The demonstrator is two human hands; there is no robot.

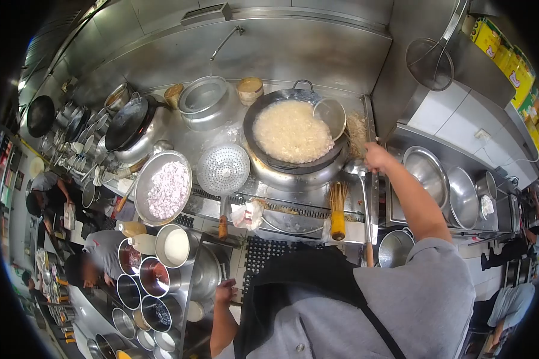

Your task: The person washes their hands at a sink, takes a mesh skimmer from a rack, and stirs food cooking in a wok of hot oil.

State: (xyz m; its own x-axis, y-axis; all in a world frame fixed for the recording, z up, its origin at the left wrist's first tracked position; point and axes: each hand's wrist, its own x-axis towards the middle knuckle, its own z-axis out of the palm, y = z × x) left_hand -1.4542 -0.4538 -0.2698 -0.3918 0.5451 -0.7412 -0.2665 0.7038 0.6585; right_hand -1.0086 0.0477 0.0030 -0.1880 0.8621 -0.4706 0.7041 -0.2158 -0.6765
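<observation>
My right hand (375,157) is closed beside the stove's right edge, on the handle side of a round strainer (330,118). The strainer hangs over the right part of a black wok (253,139) of bubbling pale liquid with small pieces in it. My left hand (226,291) is low beside the counter's edge, its fingers curled and nothing visible in them. A steel bowl of pale pink pieces (166,190) and a perforated skimmer (223,169) rest left of the wok. Just below my right hand lies a ladle (356,168).
A bamboo brush (338,221) stands at the stove's front edge beside a crumpled cloth (247,215). Seasoning pots (156,276) crowd the lower left. Steel bowls (425,173) sit at right. A sieve (430,64) hangs above. Other people (103,250) are at left and right.
</observation>
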